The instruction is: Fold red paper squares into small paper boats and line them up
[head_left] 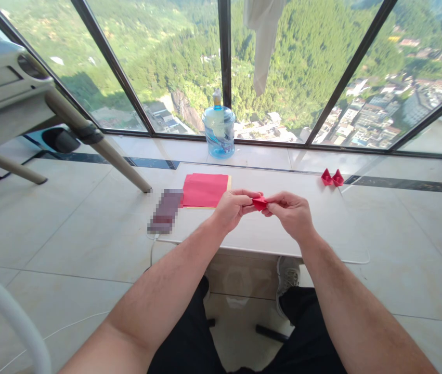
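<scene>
Red folded paper (260, 202), head view: your left hand (235, 206) and right hand (290, 212) pinch it from opposite sides above the white table (341, 223), presumably to keep small folds steady. Red sheets (205, 190) lie near your left hand, likely for easy reach. Your grip hides its edges; the pixelated block (165, 210) (phone, maybe) can't be read.

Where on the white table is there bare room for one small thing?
Bare: right part of the white table, between the right hand and two folded red paper pieces, plus the far strip between these and the stacked red paper sheets. Crowded: left, where the sheets adjoin a dark, pixelated rectangular object.
</scene>
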`<state>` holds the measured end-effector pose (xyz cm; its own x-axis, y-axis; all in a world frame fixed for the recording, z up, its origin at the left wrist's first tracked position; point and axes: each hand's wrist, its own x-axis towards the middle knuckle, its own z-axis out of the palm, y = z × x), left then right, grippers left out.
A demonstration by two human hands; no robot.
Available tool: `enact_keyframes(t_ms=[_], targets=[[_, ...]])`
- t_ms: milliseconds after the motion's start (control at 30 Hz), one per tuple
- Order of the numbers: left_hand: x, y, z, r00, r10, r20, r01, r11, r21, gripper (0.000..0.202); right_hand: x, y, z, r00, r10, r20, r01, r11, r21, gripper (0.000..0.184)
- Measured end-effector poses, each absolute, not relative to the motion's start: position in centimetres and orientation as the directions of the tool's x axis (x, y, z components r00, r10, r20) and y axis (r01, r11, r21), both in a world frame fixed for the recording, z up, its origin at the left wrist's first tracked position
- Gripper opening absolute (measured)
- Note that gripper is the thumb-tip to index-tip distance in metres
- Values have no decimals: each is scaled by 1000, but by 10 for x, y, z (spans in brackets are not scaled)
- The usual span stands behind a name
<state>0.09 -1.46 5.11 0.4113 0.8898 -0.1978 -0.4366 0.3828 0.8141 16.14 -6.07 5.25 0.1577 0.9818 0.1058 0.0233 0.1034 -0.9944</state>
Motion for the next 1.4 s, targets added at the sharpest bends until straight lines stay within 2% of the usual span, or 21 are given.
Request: enact_keyframes(t_ms=[100,267,400,500,667,867,1167,1400], targets=[[1,-15,52,418,888,-192,-421,376,825,15,163,-62,52,156,977,147,69,138,-988,7],[0,-17,54,407,876,-260,-250,380,890,40,166,-63,45,98,964,246,187,225,-956,7],[1,-17,52,397,905,-149,-206,246,947,34,166,-62,43,110,960,256,266,219,-939,10],[2,-17,47,354,935,-34,-176,103,979,32,164,-61,46,171,961,216,293,160,-943,21],[5,-17,43,307,950,61,-136,-20,991,27,165,-59,45,136,980,142,268,102,-958,22],[5,-19,47,355,934,33,-84,-3,996,30,167,-58,42,175,970,167,244,122,-962,16],[5,-20,34,370,928,40,154,-104,983,31,165,-64,45,150,968,201,450,114,-886,17],[9,-19,31,391,920,17,114,-66,991,24,163,-63,42,217,944,248,474,120,-872,13]])
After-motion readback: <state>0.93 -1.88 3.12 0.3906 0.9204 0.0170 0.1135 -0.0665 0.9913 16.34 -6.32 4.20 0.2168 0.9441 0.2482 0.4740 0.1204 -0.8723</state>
